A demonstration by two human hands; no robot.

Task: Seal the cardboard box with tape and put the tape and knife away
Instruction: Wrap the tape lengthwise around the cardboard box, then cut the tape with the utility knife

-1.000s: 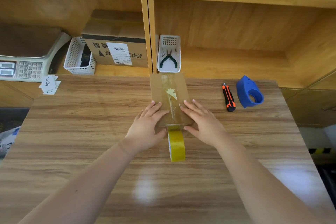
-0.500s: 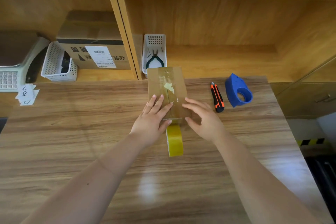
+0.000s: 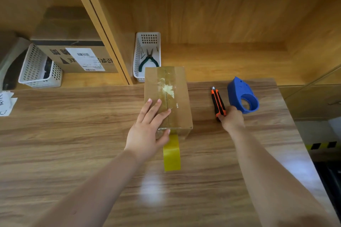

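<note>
From the head camera, looking down on a wood-grain table (image 3: 73, 143), the cardboard box (image 3: 181, 97) stands near the table's far edge, its top seam covered by a strip of clear tape. The left hand (image 3: 147, 132) lies flat on the near left part of the box top, fingers (image 3: 151, 108) spread and extended, thumb hooked over the near edge of the box; it presses rather than grips. Just beside the thumb, a yellow roll of tape (image 3: 171, 153) stands on edge on the table against the box's near face, with the tape running up from it onto the box.

To the right of the box, well apart from it, the right hand (image 3: 232, 119) is curled over the near end of the orange-and-black utility knife (image 3: 217, 100), which lies flat on the table pointing away from the person. The fingers are tucked under and hidden by the back of the hand, so it seems closed on the handle, though the grip itself cannot be confirmed. Just beside the knife, to its right, sits a blue tape dispenser (image 3: 241, 96), which the knuckles appear to touch.

On the shelf behind the box, a white basket (image 3: 137, 57) holds green-handled pliers (image 3: 148, 59).
</note>
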